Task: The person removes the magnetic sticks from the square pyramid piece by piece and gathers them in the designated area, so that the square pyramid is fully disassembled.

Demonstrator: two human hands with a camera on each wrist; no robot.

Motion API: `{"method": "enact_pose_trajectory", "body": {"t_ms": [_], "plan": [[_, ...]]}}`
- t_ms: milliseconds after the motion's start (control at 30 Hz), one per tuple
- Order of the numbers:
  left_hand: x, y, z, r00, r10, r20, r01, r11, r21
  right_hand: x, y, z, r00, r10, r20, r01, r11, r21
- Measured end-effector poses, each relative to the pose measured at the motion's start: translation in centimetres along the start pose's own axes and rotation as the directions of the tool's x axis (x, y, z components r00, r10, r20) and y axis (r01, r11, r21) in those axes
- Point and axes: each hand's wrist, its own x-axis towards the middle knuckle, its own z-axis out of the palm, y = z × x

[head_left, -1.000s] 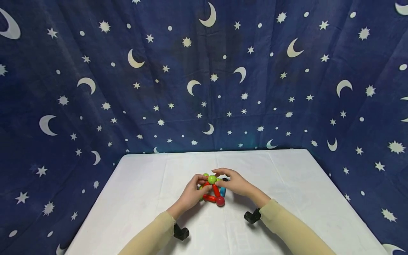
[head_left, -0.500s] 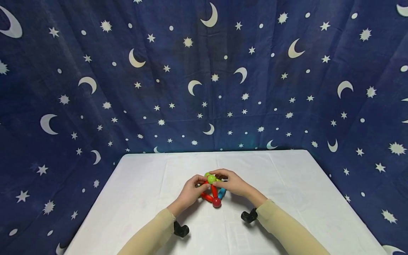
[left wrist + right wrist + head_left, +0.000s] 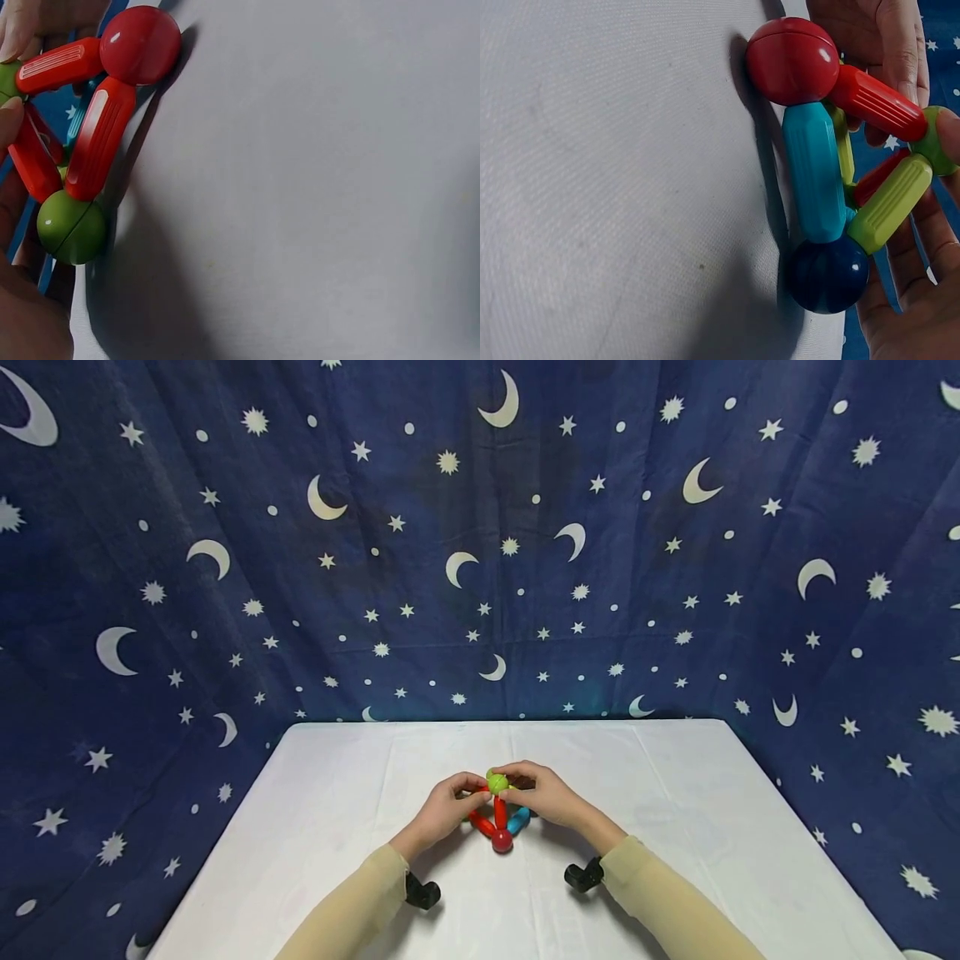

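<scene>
Though the ball-and-rod frame [image 3: 500,813] stays midway across the white table [image 3: 337,764], its red ball [image 3: 502,841] sits farther left than a second ago, suggesting a turn, not added parts; the left hand [image 3: 441,812] and right hand [image 3: 553,795] both grip it near the top green ball [image 3: 498,784], hiding some rear joints in the head view

No lettering or numbers can be read
</scene>
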Motion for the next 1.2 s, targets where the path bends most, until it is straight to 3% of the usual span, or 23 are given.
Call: {"method": "enact_pose_trajectory", "body": {"t_ms": [167,433,700,800,867,1000,1200], "plan": [[0.7,-1.4,-0.2,1.000,0.001,0.003,-0.001,0.999,0.032,0.0,0.0,0.1,1.000,0.012,-0.023,-0.012,1.000,0.008],[0.4,-1.5,-0.8,0.999,0.026,0.037,-0.028,0.998,0.063,-0.3,-0.1,0.5,0.999,0.018,-0.036,-0.017,0.999,0.029],[-0.1,-2.1,-2.4,0.999,0.028,-0.038,-0.026,0.998,0.056,0.0,-0.4,0.1,0.999,-0.009,-0.042,0.009,1.000,-0.017],[-0.7,-2.4,-2.6,0.999,-0.005,-0.042,0.008,0.996,0.088,0.1,-0.3,0.0,0.999,-0.023,-0.038,0.021,0.999,-0.042],[-1.1,-2.6,-2.4,0.999,-0.022,-0.038,0.028,0.986,0.162,0.0,-0.3,-0.1,0.999,-0.034,-0.034,0.032,0.998,-0.052],[-1.3,-2.7,-1.6,0.997,-0.051,-0.059,0.068,0.939,0.338,0.0,-0.3,-0.2,0.999,-0.029,-0.020,0.028,0.998,-0.047],[0.0,-2.1,-1.2,0.983,-0.060,-0.171,0.129,0.893,0.431,0.0,-0.6,-0.1,0.999,-0.024,-0.049,0.021,0.999,-0.044]]}}
